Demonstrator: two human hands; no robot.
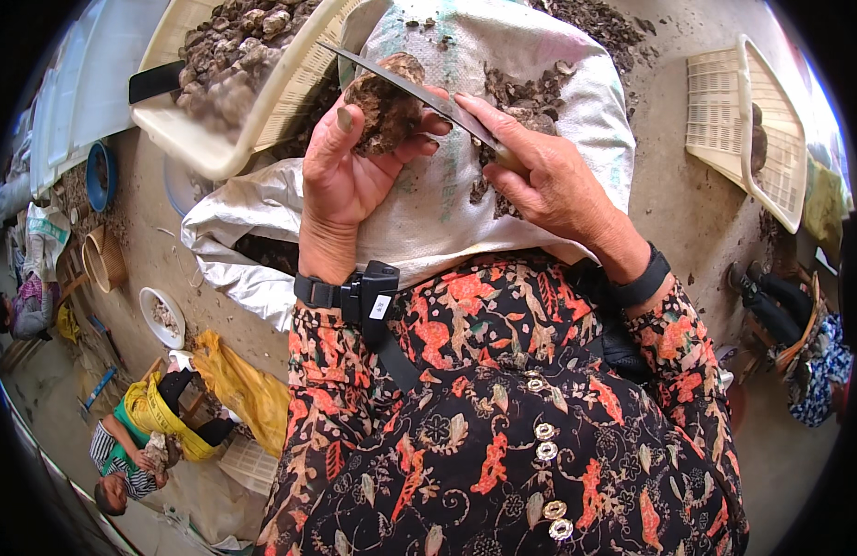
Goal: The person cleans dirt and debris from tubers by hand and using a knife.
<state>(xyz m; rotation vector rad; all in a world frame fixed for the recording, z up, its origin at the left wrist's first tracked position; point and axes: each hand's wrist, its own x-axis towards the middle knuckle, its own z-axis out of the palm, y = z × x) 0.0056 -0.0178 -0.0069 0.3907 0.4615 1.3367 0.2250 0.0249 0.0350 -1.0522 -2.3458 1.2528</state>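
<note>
My left hand cups a rough brown lump from below, thumb on its left side and fingers round its right; it looks like a tuber or fungus. In my right hand is a knife, gripped by its short handle with the index finger along the blade. Its long narrow blade slants across the lump's upper part. A white woven sack covers my lap below both hands. Dark peelings lie on the sack, with another pale brown lump among them, partly behind my right hand.
A cream plastic basket heaped with brown lumps stands at upper left, a flat black object at its rim. Another basket is at right. Peelings litter the floor. A white basin and seated people are farther off.
</note>
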